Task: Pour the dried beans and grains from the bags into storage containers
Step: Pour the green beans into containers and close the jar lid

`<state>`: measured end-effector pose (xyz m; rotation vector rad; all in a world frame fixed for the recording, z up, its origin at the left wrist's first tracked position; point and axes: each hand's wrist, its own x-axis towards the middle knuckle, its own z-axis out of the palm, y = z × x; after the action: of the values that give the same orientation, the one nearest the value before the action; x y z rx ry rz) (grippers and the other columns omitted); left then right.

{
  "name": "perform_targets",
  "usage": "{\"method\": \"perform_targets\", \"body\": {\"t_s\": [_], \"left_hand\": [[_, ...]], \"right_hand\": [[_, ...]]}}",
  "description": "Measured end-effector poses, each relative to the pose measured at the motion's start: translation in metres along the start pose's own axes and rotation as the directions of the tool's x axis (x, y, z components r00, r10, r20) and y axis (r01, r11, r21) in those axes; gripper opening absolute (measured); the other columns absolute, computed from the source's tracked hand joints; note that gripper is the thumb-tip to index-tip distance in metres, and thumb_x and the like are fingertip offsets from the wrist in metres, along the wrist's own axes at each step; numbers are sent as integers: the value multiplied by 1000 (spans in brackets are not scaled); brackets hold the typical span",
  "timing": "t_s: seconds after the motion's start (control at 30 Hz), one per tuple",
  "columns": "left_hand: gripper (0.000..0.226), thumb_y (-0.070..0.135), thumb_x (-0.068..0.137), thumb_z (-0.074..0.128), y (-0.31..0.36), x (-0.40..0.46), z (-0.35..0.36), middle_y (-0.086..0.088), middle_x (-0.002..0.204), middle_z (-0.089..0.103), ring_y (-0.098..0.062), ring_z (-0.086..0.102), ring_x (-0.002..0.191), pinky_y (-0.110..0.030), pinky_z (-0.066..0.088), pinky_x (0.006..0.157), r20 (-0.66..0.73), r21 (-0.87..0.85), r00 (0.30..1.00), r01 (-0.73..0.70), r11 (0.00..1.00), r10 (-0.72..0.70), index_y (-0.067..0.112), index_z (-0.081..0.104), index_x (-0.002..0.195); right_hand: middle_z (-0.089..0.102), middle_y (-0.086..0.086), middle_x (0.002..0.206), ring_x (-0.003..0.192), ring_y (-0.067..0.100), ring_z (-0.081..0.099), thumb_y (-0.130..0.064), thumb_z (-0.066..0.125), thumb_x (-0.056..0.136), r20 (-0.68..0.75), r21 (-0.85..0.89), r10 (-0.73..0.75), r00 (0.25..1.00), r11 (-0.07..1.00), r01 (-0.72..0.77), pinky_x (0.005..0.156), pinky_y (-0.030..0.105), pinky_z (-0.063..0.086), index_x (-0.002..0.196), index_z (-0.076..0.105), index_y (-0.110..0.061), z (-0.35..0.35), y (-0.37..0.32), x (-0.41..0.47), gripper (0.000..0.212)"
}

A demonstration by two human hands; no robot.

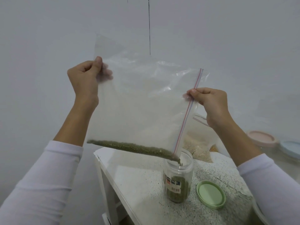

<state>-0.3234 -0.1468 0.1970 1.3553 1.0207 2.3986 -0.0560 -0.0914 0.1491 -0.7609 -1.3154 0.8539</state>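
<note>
Small green beans (134,147) slide along the crinkled clear zip bag (139,101) into the round clear jar (178,176). Above the jar, the left hand (86,77) pinches the bag's bottom corner; the right hand (209,101) pinches its zip edge.

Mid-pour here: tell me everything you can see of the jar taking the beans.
The jar is clear plastic, round, upright on the speckled table, with its mouth open. A label with a barcode shows on its side. Green beans fill roughly its lower half. The tilted bag has its open corner over the jar's mouth, and beans are falling in. Its green lid lies on the table to the right of the jar. Neither hand touches the jar.
</note>
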Motion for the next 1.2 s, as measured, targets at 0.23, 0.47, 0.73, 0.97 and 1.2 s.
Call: {"method": "perform_targets", "body": {"t_s": [0.23, 0.47, 0.73, 0.97, 1.2], "left_hand": [[25, 12, 92, 62, -2, 0, 2, 5, 51, 63, -15, 62, 52, -30, 55, 60, 8, 0, 1000, 8, 1000, -8, 5, 64, 68], [25, 12, 92, 62, -5, 1, 2, 4, 52, 64, -14, 62, 52, -31, 56, 61, 11, 1, 1000, 16, 1000, -16, 5, 64, 68], [25, 12, 92, 61, -5, 0, 3, 5, 52, 63, -13, 62, 52, -29, 56, 59, 7, 9, 1000, 12, 1000, -12, 5, 64, 68], [25, 12, 92, 61, -6, -2, 4, 5, 51, 63, -13, 61, 51, -28, 55, 58, 21, 9, 1000, 19, 1000, -19, 4, 64, 69], [25, 13, 92, 62, -5, -1, 4, 5, 52, 64, -14, 62, 52, -29, 55, 59, 32, 14, 999, 31, 999, -31, 5, 64, 68]], "right_hand": [[69, -4, 57, 59, 5, 64, -3, 66, 84, -10, 31, 5, 1000, 1000, -5, 65, 6, 46, 78, 69, -5, 0, 1, 0, 7], [70, -5, 59, 63, 5, 64, -5, 66, 84, -19, 13, 3, 1000, 1000, -2, 65, 6, 45, 76, 70, -10, 0, 2, 2, 10], [71, -4, 61, 67, 5, 66, -7, 67, 84, -17, -8, 24, 1000, 1000, -24, 77, 11, 48, 78, 71, -9, -1, 5, 0, 7], [71, -4, 63, 71, 6, 67, -7, 67, 84, -41, -14, 26, 999, 1000, -26, 84, 15, 48, 78, 71, -10, -3, 5, -3, 8], [71, -4, 61, 66, 6, 66, -6, 67, 84, -55, -18, 21, 998, 1000, -22, 77, 11, 49, 78, 70, -9, -5, 2, -7, 7]]}}
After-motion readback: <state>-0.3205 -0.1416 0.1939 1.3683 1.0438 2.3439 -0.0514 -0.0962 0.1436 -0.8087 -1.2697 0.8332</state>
